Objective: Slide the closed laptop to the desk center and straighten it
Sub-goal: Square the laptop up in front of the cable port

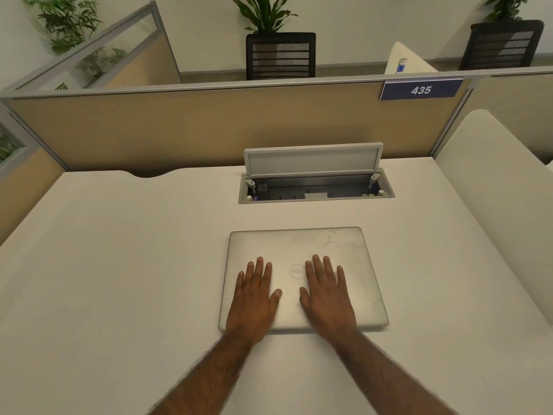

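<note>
A closed silver laptop point(299, 244) lies on the white desk point(119, 265), a little right of the middle, its edges roughly square to the desk's back edge. My left hand point(254, 298) rests flat on the lid's left half, fingers spread. Flat on the right half, beside the round logo, lies my right hand point(326, 295). Both palms press on the lid and neither hand grips an edge. The near edge of the laptop is partly hidden under my wrists.
An open cable box point(317, 190) with its grey lid raised sits in the desk behind the laptop. A tan partition point(209, 124) with a blue 435 sign point(420, 90) closes the back. A white side panel point(493, 190) stands at the right.
</note>
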A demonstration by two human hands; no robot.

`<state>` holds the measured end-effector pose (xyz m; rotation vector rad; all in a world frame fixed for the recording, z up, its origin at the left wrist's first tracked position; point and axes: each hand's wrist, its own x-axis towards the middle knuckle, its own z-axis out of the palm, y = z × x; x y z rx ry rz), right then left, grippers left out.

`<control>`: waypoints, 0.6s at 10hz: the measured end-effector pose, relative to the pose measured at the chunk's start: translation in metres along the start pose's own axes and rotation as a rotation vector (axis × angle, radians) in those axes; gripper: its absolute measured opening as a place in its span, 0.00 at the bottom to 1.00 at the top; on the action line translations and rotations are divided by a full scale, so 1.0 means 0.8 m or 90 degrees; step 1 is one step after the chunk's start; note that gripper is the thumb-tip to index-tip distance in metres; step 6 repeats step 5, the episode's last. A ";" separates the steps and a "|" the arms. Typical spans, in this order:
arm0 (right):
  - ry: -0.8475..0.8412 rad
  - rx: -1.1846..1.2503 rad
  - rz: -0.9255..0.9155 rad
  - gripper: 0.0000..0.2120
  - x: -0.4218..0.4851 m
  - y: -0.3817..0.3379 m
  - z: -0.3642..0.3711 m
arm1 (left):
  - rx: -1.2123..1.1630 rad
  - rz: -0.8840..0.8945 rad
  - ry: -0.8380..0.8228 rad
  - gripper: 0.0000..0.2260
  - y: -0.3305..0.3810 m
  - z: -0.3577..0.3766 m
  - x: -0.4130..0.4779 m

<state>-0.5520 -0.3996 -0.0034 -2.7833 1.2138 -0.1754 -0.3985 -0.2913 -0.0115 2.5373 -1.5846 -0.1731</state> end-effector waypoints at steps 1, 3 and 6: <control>-0.023 0.005 0.010 0.30 0.000 0.000 0.008 | 0.014 -0.008 -0.012 0.31 0.000 0.000 0.000; -0.045 0.015 0.022 0.32 -0.002 -0.003 0.007 | 0.026 -0.007 -0.020 0.31 0.002 0.000 -0.002; -0.039 0.002 0.025 0.33 0.015 -0.007 -0.006 | 0.033 -0.002 0.022 0.35 -0.001 -0.006 0.009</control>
